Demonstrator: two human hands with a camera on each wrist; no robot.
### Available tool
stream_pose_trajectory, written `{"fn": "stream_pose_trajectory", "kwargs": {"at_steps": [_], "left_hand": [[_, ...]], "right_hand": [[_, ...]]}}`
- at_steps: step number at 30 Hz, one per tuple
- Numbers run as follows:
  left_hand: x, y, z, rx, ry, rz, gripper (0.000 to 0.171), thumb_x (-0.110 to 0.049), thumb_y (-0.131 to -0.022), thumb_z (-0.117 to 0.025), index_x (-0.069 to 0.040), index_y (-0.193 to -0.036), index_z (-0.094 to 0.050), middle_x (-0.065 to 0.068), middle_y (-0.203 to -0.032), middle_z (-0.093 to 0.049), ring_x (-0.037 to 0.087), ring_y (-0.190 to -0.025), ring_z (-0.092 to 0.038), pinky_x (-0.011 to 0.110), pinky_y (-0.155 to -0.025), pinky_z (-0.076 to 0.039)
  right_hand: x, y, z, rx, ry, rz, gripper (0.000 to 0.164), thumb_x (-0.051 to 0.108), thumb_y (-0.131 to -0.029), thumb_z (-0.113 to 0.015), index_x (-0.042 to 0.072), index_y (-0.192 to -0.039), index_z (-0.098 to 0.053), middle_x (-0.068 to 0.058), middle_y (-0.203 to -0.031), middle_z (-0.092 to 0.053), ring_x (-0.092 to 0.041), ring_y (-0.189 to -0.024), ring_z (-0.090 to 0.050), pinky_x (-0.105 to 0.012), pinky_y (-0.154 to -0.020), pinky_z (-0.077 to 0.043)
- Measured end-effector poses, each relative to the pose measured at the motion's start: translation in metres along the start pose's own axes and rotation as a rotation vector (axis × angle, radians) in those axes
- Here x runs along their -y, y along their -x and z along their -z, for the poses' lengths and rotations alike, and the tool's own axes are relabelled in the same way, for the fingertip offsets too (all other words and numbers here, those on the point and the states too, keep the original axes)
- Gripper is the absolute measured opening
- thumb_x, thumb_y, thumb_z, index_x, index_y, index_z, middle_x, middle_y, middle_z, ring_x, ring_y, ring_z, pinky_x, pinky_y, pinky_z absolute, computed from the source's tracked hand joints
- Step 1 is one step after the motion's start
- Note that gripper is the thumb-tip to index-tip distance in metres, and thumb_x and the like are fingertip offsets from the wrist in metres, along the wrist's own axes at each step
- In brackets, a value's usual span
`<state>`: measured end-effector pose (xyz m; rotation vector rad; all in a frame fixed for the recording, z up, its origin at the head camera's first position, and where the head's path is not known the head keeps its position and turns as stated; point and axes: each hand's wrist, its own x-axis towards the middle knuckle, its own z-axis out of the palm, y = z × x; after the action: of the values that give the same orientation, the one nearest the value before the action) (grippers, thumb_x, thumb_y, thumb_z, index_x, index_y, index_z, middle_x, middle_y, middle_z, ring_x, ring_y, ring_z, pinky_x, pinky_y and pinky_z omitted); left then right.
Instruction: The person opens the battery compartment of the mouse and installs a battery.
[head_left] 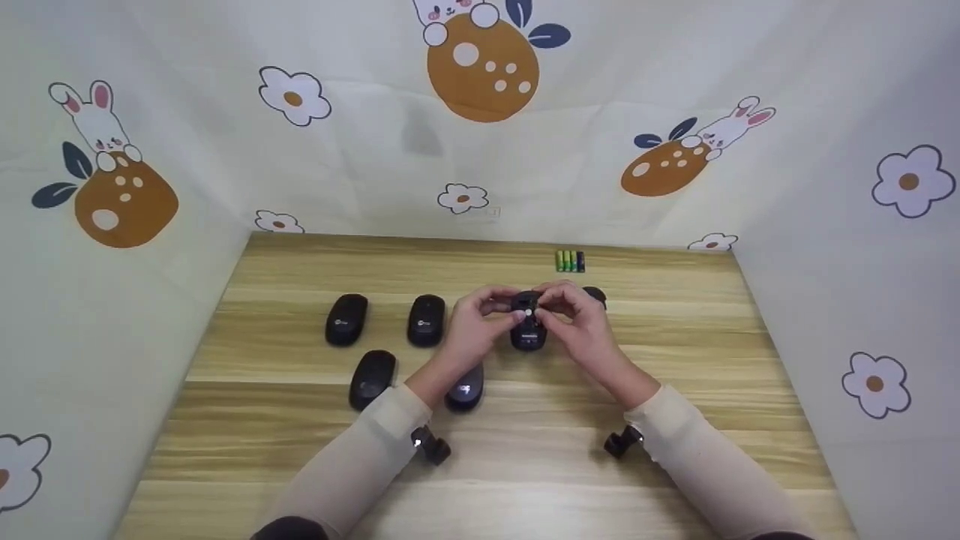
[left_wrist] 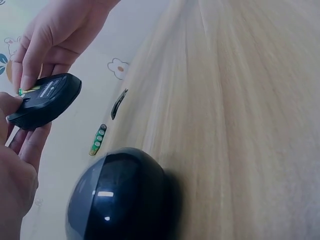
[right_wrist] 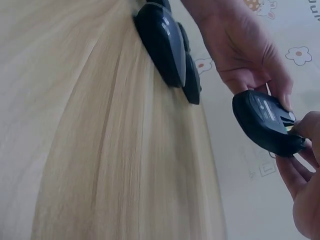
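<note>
Both hands hold a black computer mouse (head_left: 529,341) above the table, its underside up with the battery slot uncovered. My left hand (head_left: 476,322) grips one side of it, thumb on the underside and fingers beneath. At the opposite side, my right hand (head_left: 581,319) pinches a green and yellow battery (left_wrist: 34,89) at the slot; fingertips hide most of it. Partly behind the right hand lies a thin, curved dark cover (left_wrist: 119,104).
Two mice (head_left: 346,320) (head_left: 427,320) lie left of the hands. Nearer are another black mouse (head_left: 373,379) and a glossy dark mouse (head_left: 466,390) under the left forearm. Several batteries (head_left: 570,261) stand in a row at the back of the wooden table (head_left: 697,450). Patterned cloth (head_left: 360,165) encloses it.
</note>
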<state>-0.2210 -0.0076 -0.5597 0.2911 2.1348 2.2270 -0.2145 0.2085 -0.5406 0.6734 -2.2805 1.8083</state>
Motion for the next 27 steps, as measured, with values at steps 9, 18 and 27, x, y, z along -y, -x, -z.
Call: {"fn": "stream_pose_trajectory", "kwargs": {"at_steps": [9,18,27], "left_hand": [[-0.0035,0.0008,-0.0057,0.021,0.062,-0.029,0.037,0.003,-0.089,-0.087,0.002,-0.125,-0.076,0.011,-0.120,-0.078,0.023,-0.105,-0.076,0.030,-0.086,-0.065],[-0.0030,0.0005,-0.0060,0.021,0.064,-0.031,0.037,0.004,-0.090,-0.085,0.004,-0.125,-0.075,0.014,-0.122,-0.077,0.023,-0.103,-0.076,0.030,-0.086,-0.065],[-0.0047,-0.0013,-0.0040,0.038,0.071,0.017,0.035,0.001,-0.095,-0.083,0.004,-0.128,-0.073,0.014,-0.123,-0.076,0.020,-0.101,-0.076,0.027,-0.084,-0.065]], "right_hand": [[0.0030,-0.0015,-0.0001,-0.046,-0.134,-0.114,0.027,-0.014,-0.096,-0.073,-0.008,-0.122,-0.069,-0.021,-0.114,-0.075,-0.023,-0.100,-0.072,-0.029,-0.092,-0.059],[0.0018,-0.0008,-0.0023,-0.058,-0.112,-0.107,0.026,-0.015,-0.097,-0.072,-0.008,-0.121,-0.069,-0.021,-0.114,-0.074,-0.022,-0.098,-0.073,-0.029,-0.093,-0.059],[-0.0033,0.0049,0.0053,0.030,-0.052,-0.070,0.039,-0.002,-0.099,-0.080,-0.002,-0.136,-0.069,-0.017,-0.131,-0.071,-0.027,-0.112,-0.074,-0.032,-0.104,-0.059]]}}
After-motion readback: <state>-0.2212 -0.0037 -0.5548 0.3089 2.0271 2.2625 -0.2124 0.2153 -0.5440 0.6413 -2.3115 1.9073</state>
